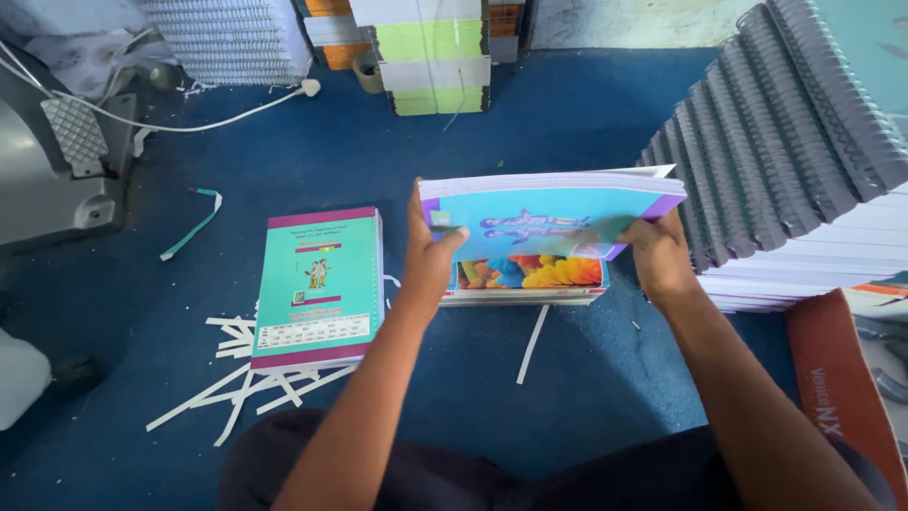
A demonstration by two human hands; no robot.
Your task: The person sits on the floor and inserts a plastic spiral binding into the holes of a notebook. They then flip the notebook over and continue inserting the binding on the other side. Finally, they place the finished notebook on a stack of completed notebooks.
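Gripping purple-edged book stack (549, 213) at both ends: left hand (430, 255), right hand (657, 255); green-covered pile (317, 284) beside.

Even daylight from upper left; soft shadows beside teal book (318, 289); wide-angle bending at edges; spiral-bound stacks (794, 132) slightly soft; no glare

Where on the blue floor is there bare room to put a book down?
Bare blue floor lies between the teal book and the green-white stack. Crowded: paper strips below that book, spiral-bound stacks beside the right hand.
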